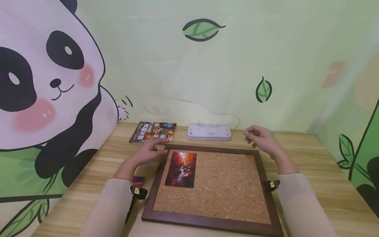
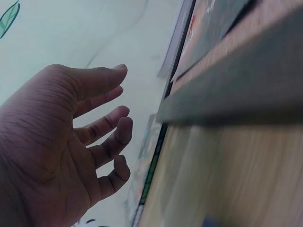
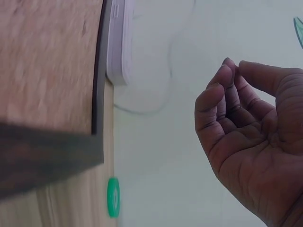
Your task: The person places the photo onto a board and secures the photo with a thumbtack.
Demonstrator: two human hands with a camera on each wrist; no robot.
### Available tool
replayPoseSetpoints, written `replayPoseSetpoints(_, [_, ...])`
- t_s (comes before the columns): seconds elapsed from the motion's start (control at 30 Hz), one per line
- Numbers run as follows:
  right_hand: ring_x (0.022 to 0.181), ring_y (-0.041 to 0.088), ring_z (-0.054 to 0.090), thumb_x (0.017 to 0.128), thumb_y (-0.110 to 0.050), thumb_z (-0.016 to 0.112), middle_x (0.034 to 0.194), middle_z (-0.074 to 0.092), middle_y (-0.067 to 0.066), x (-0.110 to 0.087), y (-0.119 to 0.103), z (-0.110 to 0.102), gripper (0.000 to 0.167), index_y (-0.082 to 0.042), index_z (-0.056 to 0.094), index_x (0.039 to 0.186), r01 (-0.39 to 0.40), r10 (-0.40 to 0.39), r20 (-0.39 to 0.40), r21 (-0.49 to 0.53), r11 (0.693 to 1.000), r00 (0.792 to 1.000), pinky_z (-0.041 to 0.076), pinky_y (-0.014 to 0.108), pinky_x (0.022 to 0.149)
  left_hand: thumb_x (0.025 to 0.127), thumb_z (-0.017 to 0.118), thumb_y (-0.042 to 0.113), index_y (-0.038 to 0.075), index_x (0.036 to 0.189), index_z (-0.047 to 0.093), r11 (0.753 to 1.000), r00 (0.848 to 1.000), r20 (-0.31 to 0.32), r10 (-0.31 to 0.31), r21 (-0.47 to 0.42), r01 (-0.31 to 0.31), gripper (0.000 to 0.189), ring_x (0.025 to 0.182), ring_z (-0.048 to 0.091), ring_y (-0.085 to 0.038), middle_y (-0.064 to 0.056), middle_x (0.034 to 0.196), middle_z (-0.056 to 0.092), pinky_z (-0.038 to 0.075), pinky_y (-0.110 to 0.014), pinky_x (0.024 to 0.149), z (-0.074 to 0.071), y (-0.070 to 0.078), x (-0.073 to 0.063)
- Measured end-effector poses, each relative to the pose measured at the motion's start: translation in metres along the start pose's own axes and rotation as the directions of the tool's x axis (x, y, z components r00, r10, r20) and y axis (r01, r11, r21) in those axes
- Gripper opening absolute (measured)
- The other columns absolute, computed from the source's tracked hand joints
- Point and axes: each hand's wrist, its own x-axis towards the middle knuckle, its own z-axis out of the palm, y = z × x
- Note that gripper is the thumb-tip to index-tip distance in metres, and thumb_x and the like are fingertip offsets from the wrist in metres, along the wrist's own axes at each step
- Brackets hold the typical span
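Note:
A corkboard (image 1: 225,184) in a dark brown frame lies on the table. A photo of a red autumn forest with a stream (image 1: 181,169) lies on its upper left part. My left hand (image 1: 149,152) hovers by the board's upper left corner; in the left wrist view its fingers are loosely bent with nothing between them. Beyond the upper right corner, my right hand (image 1: 262,140) is raised above the table. Its fingers bend toward the thumb in the right wrist view, and no object shows between the tips.
A booklet with a colourful cover (image 1: 154,131) and a pale flat case (image 1: 209,132) lie at the table's back, near the wall. A green ring-shaped roll (image 3: 113,197) sits beyond the board's right corner. Under my left wrist, a dark reddish card (image 1: 138,181) is partly hidden.

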Motion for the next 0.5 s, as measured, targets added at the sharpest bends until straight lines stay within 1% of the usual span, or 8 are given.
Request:
replayPoseSetpoints(0.1, [0.093, 0.029, 0.06, 0.106, -0.032, 0.053, 0.1, 0.063, 0.012, -0.005, 0.006, -0.008, 0.036, 0.0, 0.058, 0.121, -0.013, 0.013, 0.002, -0.018, 1.0, 1.0, 0.054, 0.037, 0.074, 0.098, 0.066, 0.025, 0.01, 0.143, 0.054, 1.0, 1.0, 0.01, 0.003, -0.004, -0.003, 0.049, 0.115, 0.054, -0.038, -0.017, 0.141, 0.05, 0.048, -0.052, 0.09, -0.012, -0.005, -0.008])
replayPoseSetpoints(0.23, [0.096, 0.031, 0.06, 0.106, -0.036, 0.052, 0.104, 0.062, 0.016, -0.017, 0.016, -0.022, 0.04, 0.0, 0.056, 0.122, -0.035, 0.035, -0.009, -0.041, 0.999, 0.999, 0.055, 0.039, 0.076, 0.099, 0.065, 0.027, 0.007, 0.142, 0.055, 1.0, 1.0, -0.006, -0.018, 0.016, 0.018, 0.048, 0.108, 0.056, -0.036, -0.021, 0.138, 0.051, 0.05, -0.049, 0.086, -0.028, -0.016, -0.023])
replayPoseSetpoints(0.3, [0.097, 0.031, 0.06, 0.105, -0.038, 0.052, 0.107, 0.062, 0.019, -0.023, 0.022, -0.028, 0.043, 0.001, 0.056, 0.123, -0.044, 0.043, -0.019, -0.051, 0.998, 0.999, 0.055, 0.039, 0.077, 0.099, 0.065, 0.029, 0.006, 0.141, 0.056, 0.998, 0.999, -0.009, -0.051, 0.022, 0.052, 0.049, 0.108, 0.058, -0.035, -0.022, 0.136, 0.053, 0.051, -0.05, 0.087, -0.035, -0.022, -0.032])
replayPoseSetpoints(0.4, [0.096, 0.029, 0.061, 0.106, -0.038, 0.051, 0.106, 0.062, 0.018, -0.033, 0.035, -0.039, 0.045, 0.002, 0.056, 0.123, -0.05, 0.048, -0.032, -0.061, 0.997, 0.998, 0.055, 0.037, 0.076, 0.099, 0.064, 0.032, 0.005, 0.14, 0.056, 0.994, 0.994, 0.015, -0.112, 0.023, 0.111, 0.049, 0.114, 0.057, -0.037, -0.021, 0.134, 0.057, 0.05, -0.052, 0.092, -0.046, -0.029, -0.049])
replayPoseSetpoints(0.5, [0.093, 0.025, 0.062, 0.106, -0.037, 0.051, 0.105, 0.063, 0.016, -0.045, 0.048, -0.049, 0.045, 0.004, 0.056, 0.124, -0.067, 0.064, -0.042, -0.067, 0.995, 0.997, 0.055, 0.037, 0.075, 0.099, 0.064, 0.035, 0.006, 0.14, 0.055, 0.981, 0.98, 0.045, -0.192, 0.051, 0.189, 0.052, 0.116, 0.057, -0.039, -0.021, 0.132, 0.059, 0.05, -0.054, 0.093, -0.056, -0.03, -0.067])
